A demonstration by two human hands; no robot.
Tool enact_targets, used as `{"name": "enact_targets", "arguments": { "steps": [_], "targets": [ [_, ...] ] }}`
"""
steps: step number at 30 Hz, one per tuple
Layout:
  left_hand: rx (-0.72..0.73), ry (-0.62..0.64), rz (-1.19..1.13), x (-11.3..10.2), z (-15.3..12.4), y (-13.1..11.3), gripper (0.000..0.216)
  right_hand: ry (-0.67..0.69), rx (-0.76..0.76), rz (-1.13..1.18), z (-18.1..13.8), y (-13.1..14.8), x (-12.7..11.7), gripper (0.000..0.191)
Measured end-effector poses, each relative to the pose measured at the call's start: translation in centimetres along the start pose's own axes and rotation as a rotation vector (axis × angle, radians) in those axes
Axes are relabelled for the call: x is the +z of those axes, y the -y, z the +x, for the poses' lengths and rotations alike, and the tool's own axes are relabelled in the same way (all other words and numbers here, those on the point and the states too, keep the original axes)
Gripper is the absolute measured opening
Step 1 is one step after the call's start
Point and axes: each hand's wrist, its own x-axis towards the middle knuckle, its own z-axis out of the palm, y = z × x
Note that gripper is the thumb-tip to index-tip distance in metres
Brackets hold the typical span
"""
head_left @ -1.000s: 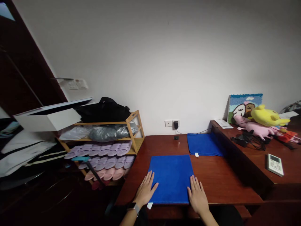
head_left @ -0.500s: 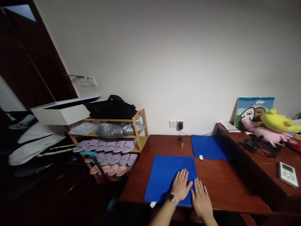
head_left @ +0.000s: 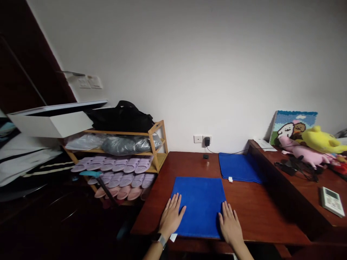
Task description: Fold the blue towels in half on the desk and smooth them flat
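A blue cloth (head_left: 201, 207) lies spread flat near the front edge of the brown wooden table (head_left: 255, 213), a white tag poking out at its lower left corner. My left hand (head_left: 171, 215), with a watch on the wrist, rests flat over the cloth's left edge. Its fingers are stretched out and point forward. On the opposite side, my right hand (head_left: 230, 222) lies flat along the right edge, partly on the cloth and partly on the wood. Neither hand grips anything. Farther back on the table is a second blue cloth (head_left: 240, 168), folded, with a white tag.
At left stands a wooden rack (head_left: 159, 151) with slippers (head_left: 131, 164) and a black bag (head_left: 121, 117). Plush toys (head_left: 303, 153), cables and a white calculator-like device (head_left: 333, 201) lie on the raised surface at right. A black plug (head_left: 207, 141) sits in the wall socket.
My left hand has slid left across the cloth, from its right part to its left edge. My right hand stays at the right edge. The view has shifted slightly.
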Motion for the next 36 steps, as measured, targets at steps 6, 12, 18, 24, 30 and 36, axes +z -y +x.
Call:
{"name": "enact_targets", "arguments": {
  "steps": [6,12,18,24,30,36],
  "targets": [
    [0.002,0.006,-0.006,0.4,0.3,-0.3,0.069,0.021,0.017,0.025,8.0,1.3,-4.1,0.068],
    [0.007,0.004,0.007,0.7,0.1,0.2,0.069,0.056,0.043,0.032,13.5,1.4,-3.5,0.07],
    [0.004,-0.002,0.063,0.0,1.1,-0.4,0.068,0.039,0.023,0.063,13.6,0.6,-1.7,0.07],
    [0.175,-0.075,-0.032,-1.4,8.9,-9.8,0.061,0.05,0.009,0.078,13.9,0.6,-2.0,0.068],
    [0.121,0.135,-0.078,0.5,13.8,-13.8,0.058,0.052,0.017,0.068,14.0,0.8,-2.4,0.067],
    [-0.102,0.134,0.032,0.2,11.3,-3.6,0.06,0.058,0.018,0.082,14.0,0.9,-2.0,0.069]
  ]
}}
